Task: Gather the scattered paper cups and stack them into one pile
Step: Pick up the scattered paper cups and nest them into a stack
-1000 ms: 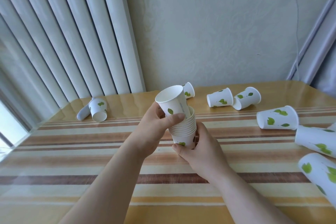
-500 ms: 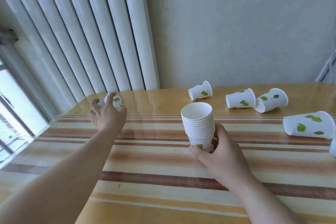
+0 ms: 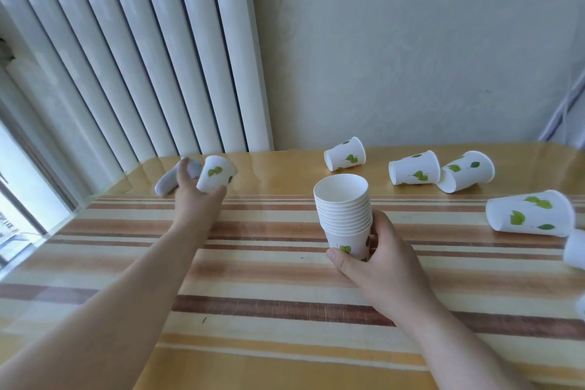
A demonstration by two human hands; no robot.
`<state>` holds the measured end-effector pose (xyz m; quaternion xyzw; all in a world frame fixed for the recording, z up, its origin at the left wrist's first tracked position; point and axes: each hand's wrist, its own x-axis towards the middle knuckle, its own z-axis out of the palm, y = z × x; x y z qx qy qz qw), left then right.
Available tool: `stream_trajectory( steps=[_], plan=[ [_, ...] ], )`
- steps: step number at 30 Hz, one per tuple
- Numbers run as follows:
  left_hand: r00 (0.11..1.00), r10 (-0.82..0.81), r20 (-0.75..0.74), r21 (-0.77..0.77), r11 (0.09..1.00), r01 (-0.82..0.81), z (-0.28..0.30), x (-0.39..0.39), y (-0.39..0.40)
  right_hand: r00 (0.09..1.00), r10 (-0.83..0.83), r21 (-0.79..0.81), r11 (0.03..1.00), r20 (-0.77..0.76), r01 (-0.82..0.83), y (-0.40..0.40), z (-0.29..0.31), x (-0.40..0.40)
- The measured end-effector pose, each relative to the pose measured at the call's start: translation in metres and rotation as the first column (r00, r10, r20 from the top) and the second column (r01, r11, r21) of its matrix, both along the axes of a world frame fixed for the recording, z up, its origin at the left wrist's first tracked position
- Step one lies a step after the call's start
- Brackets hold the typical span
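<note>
White paper cups, green leaf print, no readable text or brand on any of them.

Right hand (image 3: 384, 258) wraps the bottom cup of the stack (image 3: 345, 210), thumb across the front, fingers round the back. Stack is upright, mouth up, held at table centre; whether its base touches the table can't be told. Top cup is empty inside; roughly ten nested rims show.

Left hand (image 3: 198, 196) is at the far-left corner, thumb and fingers closed on a single cup (image 3: 215, 173), which tilts with its base up and away. A grey-white object (image 3: 172, 179) lies just behind that hand; can't identify it.

Loose cups on the striped table (image 3: 285, 294), all on their sides, insides not visible:
- one (image 3: 345, 154) near the back edge, behind the stack
- pair touching, back right: (image 3: 414, 168) and (image 3: 465, 171)
- larger-looking one (image 3: 531, 214) at right
- two more cut off by the right edge: (image 3: 575, 250), (image 3: 581, 307)
</note>
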<state>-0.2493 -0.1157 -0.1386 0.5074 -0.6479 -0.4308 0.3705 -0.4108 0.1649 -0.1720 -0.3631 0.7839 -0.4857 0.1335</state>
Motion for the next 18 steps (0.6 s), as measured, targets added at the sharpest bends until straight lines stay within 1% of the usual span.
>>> stream_trajectory(
  steps=[2, 3, 4, 6, 8, 10, 11, 12, 13, 14, 15, 16, 18],
  plan=[
    [0.968, -0.107, -0.226, 0.152, 0.978, 0.143, 0.012, -0.01, 0.029, 1.0, 0.001, 0.001, 1.0, 0.004, -0.001, 0.001, 0.0, 0.0],
    [0.923, -0.138, -0.359, 0.222, 0.948, 0.229, 0.019, -0.016, 0.046, 1.0, -0.001, 0.004, 1.0, 0.006, 0.001, 0.001, 0.0, 0.0],
    [0.861, -0.179, -0.476, 0.257, 0.908, 0.33, 0.027, -0.021, 0.065, 1.0, -0.003, 0.007, 1.0, 0.008, 0.003, 0.001, 0.001, 0.001],
    [0.717, -0.299, -0.63, 0.217, 0.819, 0.532, 0.043, -0.031, 0.098, 1.0, -0.004, 0.011, 1.0, 0.005, 0.004, 0.001, 0.002, 0.002],
    [0.59, -0.401, -0.701, 0.106, 0.759, 0.642, 0.059, -0.04, 0.126, 1.0, 0.001, 0.015, 1.0, -0.003, -0.001, 0.002, 0.003, 0.002],
    [0.525, -0.473, -0.707, 0.007, 0.738, 0.674, 0.07, -0.046, 0.139, 1.0, 0.008, 0.009, 1.0, -0.001, -0.008, 0.003, 0.004, 0.002],
    [0.526, -0.506, -0.684, -0.028, 0.739, 0.673, 0.072, -0.05, 0.142, 1.0, 0.008, 0.007, 1.0, 0.0, -0.008, 0.004, 0.004, 0.002],
    [0.568, -0.549, -0.613, -0.075, 0.756, 0.65, 0.074, -0.052, 0.147, 1.0, 0.008, 0.005, 1.0, 0.001, -0.008, 0.004, 0.004, 0.002],
    [0.619, -0.607, -0.498, -0.133, 0.759, 0.638, 0.072, -0.055, 0.15, 1.0, 0.008, 0.002, 1.0, 0.005, -0.008, 0.004, 0.004, 0.002],
    [0.664, -0.642, -0.383, -0.157, 0.754, 0.638, 0.068, -0.056, 0.153, 1.0, 0.01, 0.0, 1.0, 0.01, -0.01, 0.004, 0.004, 0.002],
    [0.696, -0.646, -0.313, -0.151, 0.758, 0.635, 0.063, -0.057, 0.155, 1.0, 0.014, 0.0, 1.0, 0.014, -0.014, 0.004, 0.005, 0.001],
    [0.719, -0.632, -0.289, -0.136, 0.77, 0.623, 0.058, -0.058, 0.156, 1.0, 0.018, 0.001, 1.0, 0.015, -0.018, 0.004, 0.005, 0.002],
    [0.713, -0.621, -0.325, -0.107, 0.773, 0.625, 0.05, -0.059, 0.158, 1.0, 0.025, -0.001, 1.0, 0.011, -0.025, 0.004, 0.006, 0.001]
  ],
)
